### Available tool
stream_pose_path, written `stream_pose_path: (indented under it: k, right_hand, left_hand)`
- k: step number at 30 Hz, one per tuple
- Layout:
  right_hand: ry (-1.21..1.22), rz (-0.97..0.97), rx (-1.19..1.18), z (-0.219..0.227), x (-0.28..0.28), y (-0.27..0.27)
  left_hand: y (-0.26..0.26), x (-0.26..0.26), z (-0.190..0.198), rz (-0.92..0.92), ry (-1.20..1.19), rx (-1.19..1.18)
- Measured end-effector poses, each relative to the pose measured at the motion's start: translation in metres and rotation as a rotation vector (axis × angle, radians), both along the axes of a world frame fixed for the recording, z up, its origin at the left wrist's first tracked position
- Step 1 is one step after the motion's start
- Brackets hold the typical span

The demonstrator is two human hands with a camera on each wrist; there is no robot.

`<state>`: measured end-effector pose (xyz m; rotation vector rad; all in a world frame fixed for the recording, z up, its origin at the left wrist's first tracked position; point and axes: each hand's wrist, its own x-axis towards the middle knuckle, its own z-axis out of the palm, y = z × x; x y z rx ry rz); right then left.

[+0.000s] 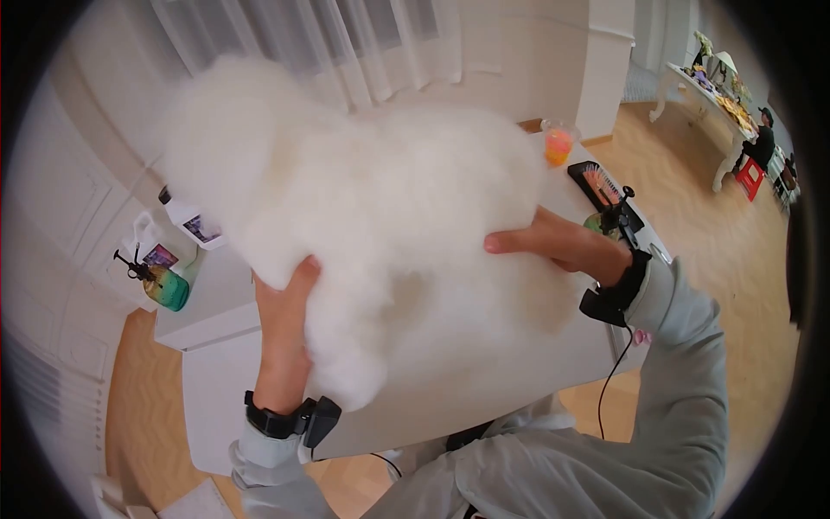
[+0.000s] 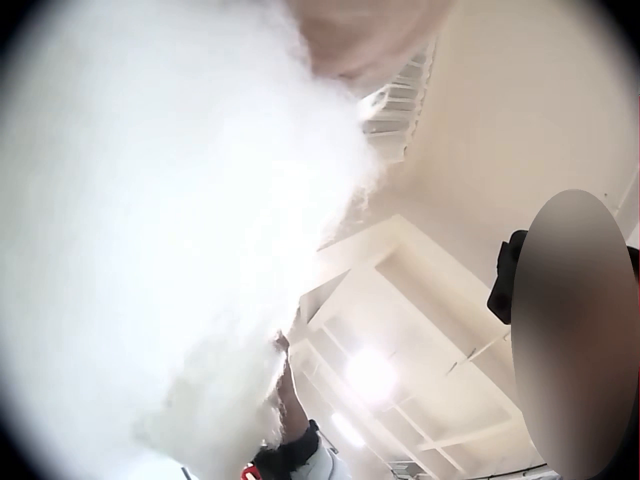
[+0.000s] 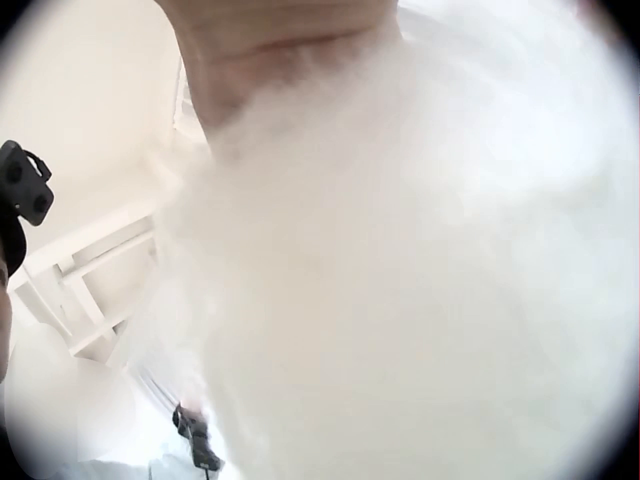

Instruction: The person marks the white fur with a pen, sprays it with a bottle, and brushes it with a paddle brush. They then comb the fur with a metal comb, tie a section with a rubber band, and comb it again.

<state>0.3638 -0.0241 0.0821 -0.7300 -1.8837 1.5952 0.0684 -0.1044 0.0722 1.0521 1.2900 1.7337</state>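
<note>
A fluffy white dog-shaped body (image 1: pixel 415 182), its round head (image 1: pixel 225 130) toward the upper left, fills the middle of the head view over a table. My left hand (image 1: pixel 284 320) grips it low at the front, thumb uppermost on the fur. On the other side my right hand (image 1: pixel 558 240) holds its flank, the thumb lying across the coat; the fingers of both hands are mostly hidden. White fur (image 2: pixel 180 200) covers the left of the left wrist view, below part of my left hand (image 2: pixel 370 35). In the right wrist view, fur (image 3: pixel 400 300) reaches up to my right hand (image 3: pixel 290 40).
The white table (image 1: pixel 450 389) extends under the body. At left stand a green-yellow spray bottle (image 1: pixel 168 290) and white jugs (image 1: pixel 201 227). At right are an orange-filled clear cup (image 1: pixel 558 147), a brush (image 1: pixel 596 183) and another spray bottle (image 1: pixel 596 222). A seated person (image 1: pixel 762 143) is far right.
</note>
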Motion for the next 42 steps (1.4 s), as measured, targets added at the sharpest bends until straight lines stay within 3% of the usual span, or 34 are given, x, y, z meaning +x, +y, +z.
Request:
stream_pose_path:
  k: [3,5,11,15,17,21,23,24,26,29,33,35,36,37,39,40,41,42]
  right_hand:
    - [-0.155,-0.121,-0.092,0.0,0.003,0.014]
    - [-0.479,-0.229,-0.32,-0.004,0.007,0.031]
    - [-0.57,-0.243,-0.365,-0.016,0.012,0.043]
    - [-0.644,-0.248,-0.393,-0.022,0.014,0.049]
    - [-0.676,-0.252,-0.403,-0.024,0.014,0.053]
    - [-0.751,-0.258,-0.418,-0.023,0.012,0.061]
    - [-0.79,-0.253,-0.419,-0.021,0.007,0.066]
    - [-0.809,-0.251,-0.42,-0.02,0.005,0.068]
    - [-0.849,-0.245,-0.423,-0.019,0.001,0.072]
    - [-0.909,-0.246,-0.434,-0.019,-0.001,0.075]
    - [-0.974,-0.288,-0.46,-0.017,0.011,0.074]
    - [-0.958,-0.197,-0.279,-0.01,0.025,0.068]
    - [-0.968,-0.231,-0.294,-0.006,0.036,0.063]
    - [-0.903,-0.25,0.004,0.0,0.048,0.057]
    - [-0.86,-0.357,0.569,0.027,0.067,0.04]
    - [-0.612,-0.495,0.499,0.034,0.081,0.04]
    - [-0.628,-0.514,0.492,0.036,0.098,0.042]
    - [-0.452,-0.721,0.555,0.033,0.117,0.044]
  left_hand:
    - [0.008,-0.005,0.007,-0.122,-0.034,-0.094]
    - [0.007,-0.005,0.021,-0.253,-0.121,-0.274]
    - [0.031,-0.015,0.015,-0.306,-0.088,-0.658]
    - [0.017,-0.007,0.009,-0.363,0.028,-0.467]
    - [0.02,-0.022,-0.01,-0.619,0.261,-0.123]
    - [0.024,-0.03,-0.023,-0.647,-0.002,-0.331]
    - [0.029,-0.044,-0.028,-0.772,0.459,-0.253]
    - [0.03,-0.048,-0.03,-0.768,0.458,-0.254]
    - [0.029,-0.043,-0.02,-0.762,0.682,-0.227]
    - [0.029,-0.029,-0.01,-0.781,0.481,-0.355]
    - [0.045,-0.056,-0.054,-0.804,0.533,-0.272]
    - [0.05,-0.054,-0.055,-0.751,-0.153,-0.582]
    - [0.046,-0.055,-0.055,-0.755,0.011,-0.527]
    - [0.044,-0.04,-0.038,-0.63,-0.293,-0.598]
    - [0.046,-0.039,-0.036,-0.562,-0.301,-0.68]
    - [0.045,-0.052,-0.044,-0.592,-0.306,-0.683]
    - [0.041,-0.071,-0.052,-0.526,-0.262,-0.712]
    - [0.039,-0.079,-0.059,-0.456,-0.215,-0.738]
